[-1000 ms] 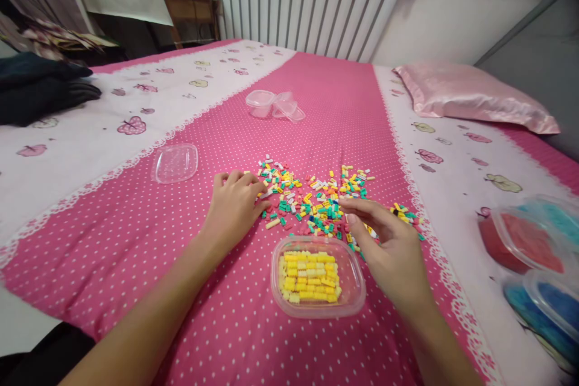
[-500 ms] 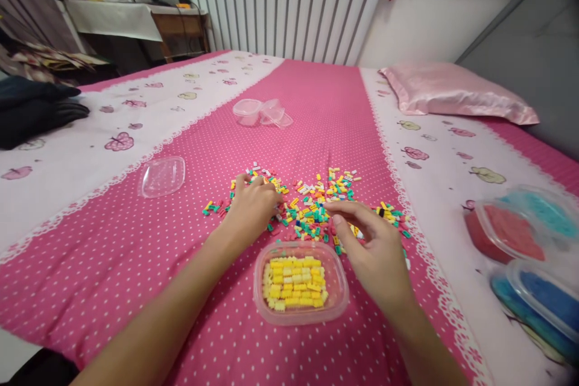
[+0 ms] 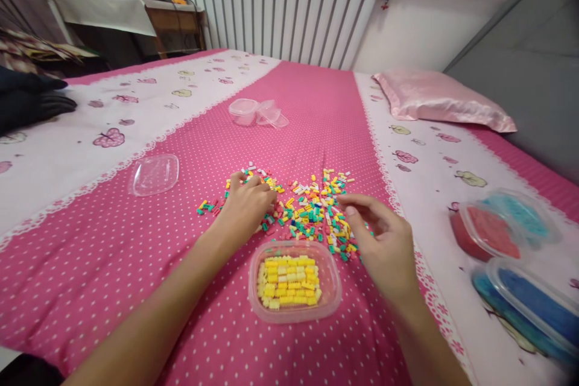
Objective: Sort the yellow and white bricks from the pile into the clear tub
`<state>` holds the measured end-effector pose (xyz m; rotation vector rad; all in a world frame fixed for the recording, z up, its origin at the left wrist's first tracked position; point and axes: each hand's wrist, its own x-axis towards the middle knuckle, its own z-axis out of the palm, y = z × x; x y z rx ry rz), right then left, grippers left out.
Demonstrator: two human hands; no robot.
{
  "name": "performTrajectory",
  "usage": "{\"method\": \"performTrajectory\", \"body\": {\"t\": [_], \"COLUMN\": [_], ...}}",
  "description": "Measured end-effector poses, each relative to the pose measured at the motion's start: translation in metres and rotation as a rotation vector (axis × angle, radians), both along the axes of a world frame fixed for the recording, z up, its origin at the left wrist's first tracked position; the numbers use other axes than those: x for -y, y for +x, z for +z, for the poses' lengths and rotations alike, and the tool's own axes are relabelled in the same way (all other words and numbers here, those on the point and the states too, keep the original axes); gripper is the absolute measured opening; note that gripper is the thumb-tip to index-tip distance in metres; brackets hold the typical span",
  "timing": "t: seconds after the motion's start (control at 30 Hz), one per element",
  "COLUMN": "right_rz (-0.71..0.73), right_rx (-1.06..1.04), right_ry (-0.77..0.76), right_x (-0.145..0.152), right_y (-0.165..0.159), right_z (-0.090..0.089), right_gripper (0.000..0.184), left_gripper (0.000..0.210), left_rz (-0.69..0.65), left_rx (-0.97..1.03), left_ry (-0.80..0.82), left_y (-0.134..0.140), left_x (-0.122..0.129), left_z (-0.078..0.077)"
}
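Observation:
Small notched plastic blocks [image 3: 310, 211] in yellow, green, white and red lie in a loose pile on the pink dotted bedspread. My left hand [image 3: 248, 199] rests over the pile's left part, fingers bent down among the blocks; its fingertips are hidden. At the pile's right edge is my right hand [image 3: 384, 241], thumb and forefinger a little apart, with nothing visible between them. Between my forearms stands a clear plastic tub [image 3: 332, 301], open at the top. Yellow and pale yellow blocks [image 3: 289, 280] sit inside it in neat rows.
A clear lid [image 3: 156, 175] lies to the left. Farther back are clear tubs and lids [image 3: 244, 110]. On the right stand tubs with red [image 3: 491, 232], turquoise [image 3: 520, 217] and blue contents [image 3: 538, 295]. A pink pillow [image 3: 443, 96] and dark clothing [image 3: 31, 102] flank the bed.
My right hand has shifted right over the pile's edge, uncovering blocks near the tub and covering those farther right. My left hand stays nearly in place. The view has turned slightly.

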<state>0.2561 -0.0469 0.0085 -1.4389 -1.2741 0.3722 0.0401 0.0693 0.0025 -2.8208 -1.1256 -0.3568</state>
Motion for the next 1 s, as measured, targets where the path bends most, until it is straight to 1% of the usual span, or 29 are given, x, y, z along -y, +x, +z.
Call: {"method": "performTrajectory", "body": {"t": [0.07, 0.13, 0.23, 0.33, 0.43, 0.53, 0.63, 0.73, 0.87, 1.0], "right_rz": [-0.045, -0.058, 0.013, 0.127, 0.176, 0.16, 0.146, 0.161, 0.185, 0.197], "right_rx": [0.046, 0.135, 0.262, 0.36, 0.45, 0.526, 0.584, 0.616, 0.622, 0.586], "right_ry": [-0.023, -0.092, -0.232, -0.365, -0.432, -0.454, -0.465, -0.465, -0.452, -0.428], "right_x": [-0.003, -0.005, -0.006, -0.002, -0.001, -0.004, -0.007, -0.008, -0.008, -0.009], "right_y": [0.016, 0.036, 0.066, 0.08, 0.072, 0.057, 0.048, 0.045, 0.044, 0.043], "right_z": [-0.001, -0.004, -0.008, -0.01, -0.012, -0.018, -0.022, -0.023, -0.021, -0.018], "right_gripper": [0.02, 0.025, 0.023, 0.017, 0.02, 0.025, 0.02, 0.019, 0.013, 0.012], "left_gripper": [0.017, 0.018, 0.02, 0.022, 0.021, 0.02, 0.021, 0.023, 0.025, 0.023], "left_rz": [-0.005, -0.012, -0.021, -0.02, -0.018, 0.011, 0.046, 0.044, 0.026, -0.014], "left_rx": [0.022, 0.048, 0.089, 0.114, 0.108, 0.092, 0.078, 0.108, 0.24, 0.351], "left_ry": [-0.019, -0.03, -0.022, -0.014, -0.007, -0.005, -0.018, -0.006, 0.041, -0.036], "left_y": [-0.002, -0.003, -0.004, -0.005, -0.005, -0.007, -0.012, -0.019, -0.025, -0.026], "left_x": [-0.001, -0.002, -0.003, -0.006, -0.007, -0.004, 0.003, 0.01, 0.019, 0.027], "left_z": [0.001, 0.002, 0.001, -0.001, -0.002, -0.004, -0.008, -0.009, -0.004, 0.006]}}
